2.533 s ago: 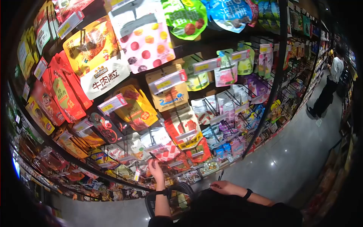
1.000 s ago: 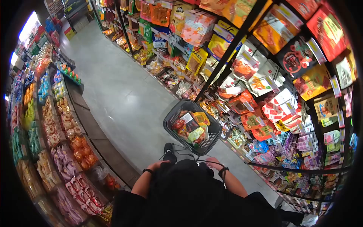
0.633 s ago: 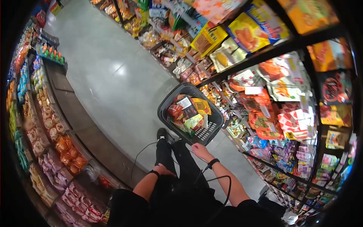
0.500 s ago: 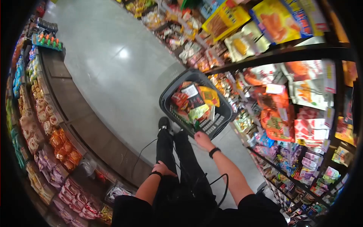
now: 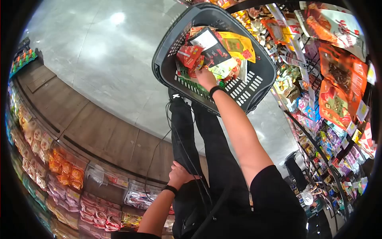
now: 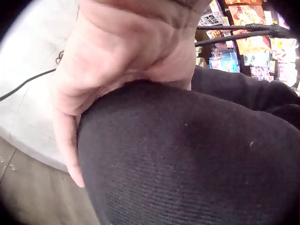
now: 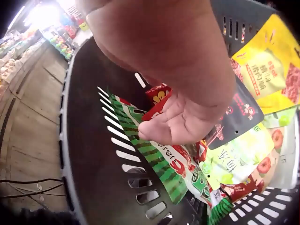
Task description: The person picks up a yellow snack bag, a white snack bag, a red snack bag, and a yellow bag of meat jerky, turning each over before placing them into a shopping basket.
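My right hand (image 5: 207, 79) reaches down into a dark grey shopping basket (image 5: 161, 65). Its fingertips are right at the lower edge of a red snack bag (image 5: 189, 55); the right wrist view shows the thumb and folded fingers (image 7: 157, 132) over this bag, but I cannot tell whether they grip it. Around it lie a black bag (image 5: 215, 51), a yellow bag (image 5: 238, 44), a pale green bag (image 5: 223, 68) and a green-striped bag (image 7: 161, 164). My left hand (image 5: 179, 174) rests on the black-trousered left knee (image 6: 187, 140), with one finger extending down its side.
Hanging snack bags (image 5: 338, 85) fill the rack at the right. Low bins of packaged snacks (image 5: 65, 169) curve along the left. Grey floor (image 5: 107, 51) runs between them. A thin black cable (image 5: 153, 155) hangs beside the left leg.
The view has swung from the hanging shelf down to the basket. My right hand has moved from near the basket's rim into it. My left hand stays on the leg.
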Demonstrator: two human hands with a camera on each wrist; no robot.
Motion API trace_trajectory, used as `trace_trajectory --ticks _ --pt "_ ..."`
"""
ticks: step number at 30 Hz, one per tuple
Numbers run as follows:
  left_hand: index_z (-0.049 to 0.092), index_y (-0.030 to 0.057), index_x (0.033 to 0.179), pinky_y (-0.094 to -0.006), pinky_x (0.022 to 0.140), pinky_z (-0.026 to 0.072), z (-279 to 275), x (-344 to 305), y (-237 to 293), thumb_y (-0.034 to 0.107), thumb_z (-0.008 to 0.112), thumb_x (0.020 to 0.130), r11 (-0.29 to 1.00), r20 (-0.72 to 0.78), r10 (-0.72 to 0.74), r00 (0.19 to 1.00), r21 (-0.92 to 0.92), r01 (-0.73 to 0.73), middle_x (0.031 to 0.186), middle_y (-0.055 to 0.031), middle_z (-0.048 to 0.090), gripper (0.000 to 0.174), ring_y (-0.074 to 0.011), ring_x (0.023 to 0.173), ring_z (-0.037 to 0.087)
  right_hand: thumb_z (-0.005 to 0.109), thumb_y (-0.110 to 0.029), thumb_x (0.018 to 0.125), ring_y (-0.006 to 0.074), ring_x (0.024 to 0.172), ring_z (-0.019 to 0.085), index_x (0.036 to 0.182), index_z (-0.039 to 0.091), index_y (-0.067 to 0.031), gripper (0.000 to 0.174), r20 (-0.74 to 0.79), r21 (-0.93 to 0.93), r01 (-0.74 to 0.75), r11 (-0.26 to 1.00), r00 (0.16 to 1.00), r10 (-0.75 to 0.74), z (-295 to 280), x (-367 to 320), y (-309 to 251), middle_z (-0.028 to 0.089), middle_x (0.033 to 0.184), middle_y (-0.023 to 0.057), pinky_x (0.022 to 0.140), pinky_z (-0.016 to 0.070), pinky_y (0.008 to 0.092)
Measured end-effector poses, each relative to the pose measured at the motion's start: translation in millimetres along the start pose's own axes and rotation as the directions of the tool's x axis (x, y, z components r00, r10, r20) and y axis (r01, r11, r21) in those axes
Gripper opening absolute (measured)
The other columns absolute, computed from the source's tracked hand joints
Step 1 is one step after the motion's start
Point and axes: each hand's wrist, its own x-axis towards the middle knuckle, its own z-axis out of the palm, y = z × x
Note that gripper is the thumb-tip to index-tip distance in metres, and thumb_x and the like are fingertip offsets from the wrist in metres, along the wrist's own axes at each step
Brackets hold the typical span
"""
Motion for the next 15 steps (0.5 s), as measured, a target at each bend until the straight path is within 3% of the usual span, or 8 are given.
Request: trace_trajectory --ticks 6,9,10,12,13,15 --pt "0.006 -0.0172 0.144 -0.036 0.085 0.0535 7 11 3 0.075 0.082 0.042 1.0 -0.033 -0.017 0.999 0.01 0.018 0.128 -0.024 0.047 0.158 -0.0309 0.112 0.06 0.052 -0.04 0.087 0.0418 0.091 0.065 0.094 0.07 -0.0055 0.04 -0.031 0.045 -0.072 0.996 0.997 0.074 22 15 -21 0.068 0.096 0.0231 0.081 0.0512 0.0502" --pt "0.006 -0.0172 0.143 -0.0365 0.087 0.053 1 6 0 0.076 0.082 0.041 1.0 -0.005 -0.013 1.0 0.022 0.013 0.129 -0.0239 0.047 0.158 -0.0317 0.115 0.059 0.054 -0.035 0.083 0.0415 0.093 0.065 0.095 0.071 -0.007 0.034 0.117 0.165 -0.097 0.981 0.99 0.078 13 13 1 0.068 0.097 0.0229 0.082 0.051 0.0497" --pt "0.006 -0.0171 0.143 -0.0366 0.088 0.0529 -2 4 0 0.076 0.082 0.041 0.999 0.004 -0.02 1.0 0.025 0.02 0.13 -0.024 0.047 0.158 -0.0319 0.116 0.059 0.056 -0.034 0.081 0.0412 0.094 0.064 0.094 0.07 -0.0059 0.034 0.105 0.184 -0.051 0.982 0.994 0.032 20 17 21 0.068 0.096 0.0233 0.083 0.0506 0.0494" --pt "0.006 -0.017 0.144 -0.0368 0.089 0.0526 -8 2 4 0.076 0.082 0.04 0.999 -0.002 -0.017 1.0 0.029 0.017 0.131 -0.024 0.046 0.158 -0.0322 0.117 0.058 0.056 -0.037 0.083 0.0428 0.091 0.064 0.09 0.07 -0.0042 0.036 -0.013 0.173 -0.005 0.985 1.0 0.007 -13 -18 17 0.068 0.092 0.0232 0.08 0.0504 0.0493" --pt "0.007 -0.0168 0.144 -0.0369 0.09 0.0525 -8 1 2 0.076 0.082 0.04 0.999 -0.009 -0.016 1.0 0.035 0.016 0.131 -0.024 0.046 0.158 -0.0323 0.118 0.057 0.053 -0.04 0.087 0.0431 0.091 0.064 0.09 0.07 -0.0042 0.04 0.048 0.157 -0.011 0.988 0.999 0.003 -29 -33 21 0.068 0.091 0.0229 0.078 0.0496 0.0503" --pt "0.008 -0.0166 0.143 -0.0371 0.091 0.0523 -13 -4 0 0.076 0.082 0.04 1.0 -0.038 -0.016 0.999 0.022 0.017 0.133 -0.0237 0.045 0.157 -0.0325 0.118 0.057 0.053 -0.038 0.091 0.0318 0.063 0.067 0.082 0.067 -0.0021 0.039 0.224 0.328 -0.113 0.938 0.974 0.039 -48 -60 41 0.068 0.073 0.0167 0.062 0.0517 0.0415"
